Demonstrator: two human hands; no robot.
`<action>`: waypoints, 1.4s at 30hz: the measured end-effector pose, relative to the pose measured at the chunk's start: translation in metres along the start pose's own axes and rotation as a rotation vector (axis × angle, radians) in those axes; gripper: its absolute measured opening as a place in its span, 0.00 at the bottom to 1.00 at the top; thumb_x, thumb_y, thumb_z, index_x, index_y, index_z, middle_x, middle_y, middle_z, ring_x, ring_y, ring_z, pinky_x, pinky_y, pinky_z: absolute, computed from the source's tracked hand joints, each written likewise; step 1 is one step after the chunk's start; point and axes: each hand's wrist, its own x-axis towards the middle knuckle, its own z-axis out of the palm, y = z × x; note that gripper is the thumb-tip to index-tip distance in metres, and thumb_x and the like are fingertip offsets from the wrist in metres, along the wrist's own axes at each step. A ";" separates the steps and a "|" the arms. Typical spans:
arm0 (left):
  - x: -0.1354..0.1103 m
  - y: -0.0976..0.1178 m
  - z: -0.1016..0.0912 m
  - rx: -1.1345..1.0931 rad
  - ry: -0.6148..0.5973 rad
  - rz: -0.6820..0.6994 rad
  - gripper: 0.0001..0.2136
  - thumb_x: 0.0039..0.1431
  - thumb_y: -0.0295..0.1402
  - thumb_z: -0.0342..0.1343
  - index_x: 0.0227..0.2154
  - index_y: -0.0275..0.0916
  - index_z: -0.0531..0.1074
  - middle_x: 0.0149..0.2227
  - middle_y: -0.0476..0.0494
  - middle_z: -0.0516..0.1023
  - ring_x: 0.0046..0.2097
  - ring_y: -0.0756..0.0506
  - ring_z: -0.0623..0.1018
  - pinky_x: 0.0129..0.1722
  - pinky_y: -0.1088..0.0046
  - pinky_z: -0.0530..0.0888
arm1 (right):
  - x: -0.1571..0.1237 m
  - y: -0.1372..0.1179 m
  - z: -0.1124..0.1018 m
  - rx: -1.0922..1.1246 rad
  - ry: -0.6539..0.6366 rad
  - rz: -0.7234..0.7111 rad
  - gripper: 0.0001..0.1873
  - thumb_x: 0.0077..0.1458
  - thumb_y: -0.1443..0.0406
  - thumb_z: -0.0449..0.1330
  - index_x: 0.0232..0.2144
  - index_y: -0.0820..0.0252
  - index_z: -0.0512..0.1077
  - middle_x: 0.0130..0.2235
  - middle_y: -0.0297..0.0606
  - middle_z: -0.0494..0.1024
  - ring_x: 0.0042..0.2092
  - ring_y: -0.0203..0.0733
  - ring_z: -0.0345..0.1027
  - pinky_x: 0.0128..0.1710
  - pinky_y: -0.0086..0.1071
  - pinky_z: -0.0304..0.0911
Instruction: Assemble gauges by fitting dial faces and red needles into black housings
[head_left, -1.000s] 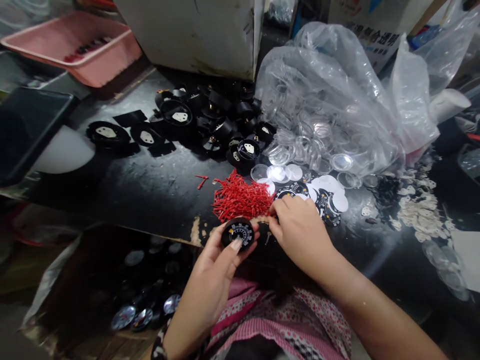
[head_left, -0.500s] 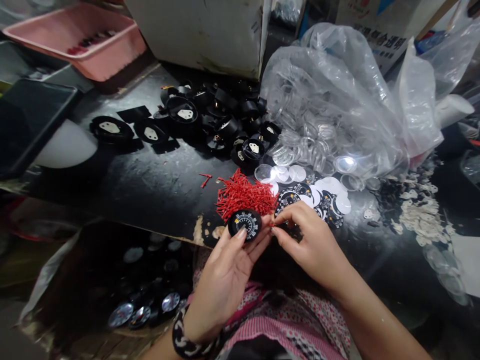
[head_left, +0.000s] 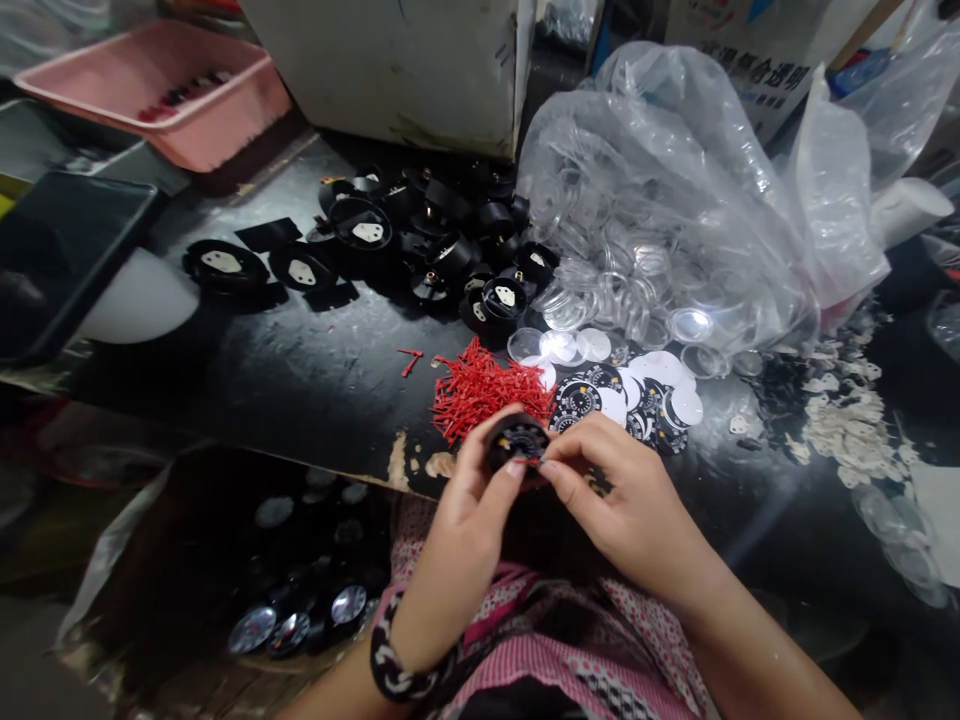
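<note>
A round black gauge (head_left: 516,438) with a printed dial is tilted in my left hand (head_left: 480,500), its thumb on the near rim and fingers wrapped round the far side. My right hand (head_left: 611,480) pinches a small red pointer (head_left: 531,461) between thumb and forefinger, at the dial's near right edge. Just beyond the hands lies a heap of red pointers (head_left: 487,390). Printed black dial discs (head_left: 577,397), some showing white backs, are spread beyond my right hand.
Black gauge housings (head_left: 450,240) are piled at the back, near a clear bag of transparent covers (head_left: 637,290). A pink bin (head_left: 217,120) stands far left. Cream-coloured small plates (head_left: 840,430) lie at right. Finished-looking gauges (head_left: 289,632) sit in a container below the table edge.
My left hand has shifted right and tilted the gauge toward my right hand. The red pointer has come over the dial's edge.
</note>
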 end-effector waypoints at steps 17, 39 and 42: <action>-0.008 0.008 0.008 0.219 -0.053 0.086 0.10 0.60 0.36 0.58 0.44 0.46 0.72 0.43 0.49 0.79 0.45 0.45 0.78 0.47 0.71 0.74 | -0.004 -0.001 -0.002 0.019 0.006 0.045 0.07 0.61 0.68 0.56 0.29 0.58 0.68 0.32 0.33 0.72 0.34 0.36 0.65 0.36 0.32 0.59; -0.006 0.007 0.002 -0.002 -0.058 -0.186 0.16 0.56 0.43 0.62 0.48 0.51 0.77 0.55 0.48 0.77 0.61 0.40 0.71 0.61 0.65 0.67 | 0.006 0.002 0.002 -0.523 0.027 -0.267 0.10 0.60 0.70 0.51 0.29 0.61 0.70 0.30 0.39 0.73 0.34 0.41 0.63 0.38 0.37 0.55; -0.008 0.002 0.011 -0.191 -0.033 -0.296 0.15 0.56 0.45 0.61 0.44 0.47 0.79 0.52 0.45 0.79 0.56 0.38 0.75 0.55 0.62 0.74 | 0.007 -0.003 0.006 -0.491 0.077 -0.151 0.08 0.58 0.71 0.52 0.28 0.61 0.68 0.28 0.36 0.72 0.31 0.39 0.62 0.36 0.35 0.55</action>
